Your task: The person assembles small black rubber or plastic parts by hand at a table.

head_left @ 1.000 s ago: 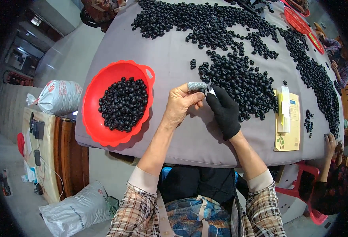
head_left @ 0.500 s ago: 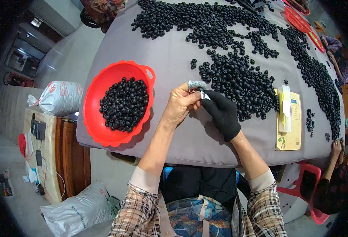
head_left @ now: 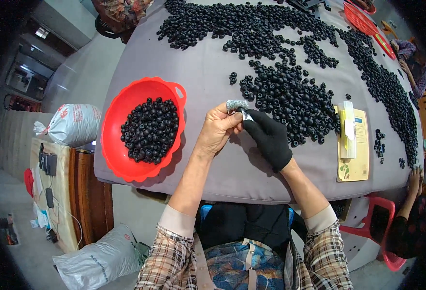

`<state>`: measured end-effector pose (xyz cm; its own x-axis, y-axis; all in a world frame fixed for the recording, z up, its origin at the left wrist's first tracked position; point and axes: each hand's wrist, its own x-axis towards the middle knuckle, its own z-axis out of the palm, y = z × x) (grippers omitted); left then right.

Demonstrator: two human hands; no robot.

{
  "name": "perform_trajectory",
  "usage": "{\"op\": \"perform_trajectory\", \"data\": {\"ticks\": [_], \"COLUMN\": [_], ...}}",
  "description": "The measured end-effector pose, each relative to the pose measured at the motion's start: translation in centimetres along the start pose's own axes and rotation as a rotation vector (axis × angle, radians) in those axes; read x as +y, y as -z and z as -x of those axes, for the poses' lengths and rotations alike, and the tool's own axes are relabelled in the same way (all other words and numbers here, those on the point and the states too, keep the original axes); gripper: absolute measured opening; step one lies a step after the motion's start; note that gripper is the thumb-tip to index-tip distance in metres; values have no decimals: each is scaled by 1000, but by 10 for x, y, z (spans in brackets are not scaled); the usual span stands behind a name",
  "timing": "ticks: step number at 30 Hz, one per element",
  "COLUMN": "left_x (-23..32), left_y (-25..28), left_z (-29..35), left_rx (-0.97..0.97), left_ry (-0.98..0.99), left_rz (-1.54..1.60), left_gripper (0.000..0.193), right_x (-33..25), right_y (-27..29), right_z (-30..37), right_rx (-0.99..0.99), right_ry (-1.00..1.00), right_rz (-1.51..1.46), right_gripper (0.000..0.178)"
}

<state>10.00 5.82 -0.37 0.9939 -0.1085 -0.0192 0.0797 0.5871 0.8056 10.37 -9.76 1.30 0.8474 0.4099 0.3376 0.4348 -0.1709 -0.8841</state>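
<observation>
My left hand (head_left: 216, 126) is bare, its index finger wrapped in a speckled grey cover (head_left: 237, 105). It is closed in a pinch against my right hand (head_left: 270, 140), which wears a black glove and is also closed. Between the fingertips shows a small whitish piece (head_left: 247, 116); whatever else they pinch is hidden. To the left stands a red scalloped bowl (head_left: 116, 157), with many small black round parts (head_left: 151, 130) in it, each with a hole. Just beyond my hands a wide heap of the same black parts (head_left: 290, 104) covers the grey cloth.
On the grey tablecloth (head_left: 213, 186), a yellow booklet (head_left: 361, 154) lies under a clear plastic box (head_left: 348, 140). More black parts run along the far and right sides. A red basket (head_left: 360, 18) is at the far right. Other people sit around the table. White sacks (head_left: 101, 258) lie on the left.
My hands stay pressed together at nearly the same spot, with small finger movements. The whole view has shifted slightly. At the right edge, another person's hand has moved a little.
</observation>
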Motion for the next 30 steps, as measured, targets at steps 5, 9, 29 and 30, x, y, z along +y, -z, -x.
{"op": "perform_trajectory", "data": {"ticks": [5,9,29,30], "left_x": [0,0,0,0], "left_y": [0,-1,-2,-2], "left_z": [1,1,4,4], "left_rx": [21,3,41,41], "left_ry": [4,1,25,25], "left_rz": [-45,-45,-59,-59], "left_gripper": [15,16,12,12], "right_x": [6,11,6,8], "right_y": [2,0,4,4], "right_z": [1,1,0,0], "right_rx": [-27,11,-60,-61], "right_ry": [19,137,22,95], "right_rz": [41,125,125,171], "right_gripper": [27,23,24,24]}}
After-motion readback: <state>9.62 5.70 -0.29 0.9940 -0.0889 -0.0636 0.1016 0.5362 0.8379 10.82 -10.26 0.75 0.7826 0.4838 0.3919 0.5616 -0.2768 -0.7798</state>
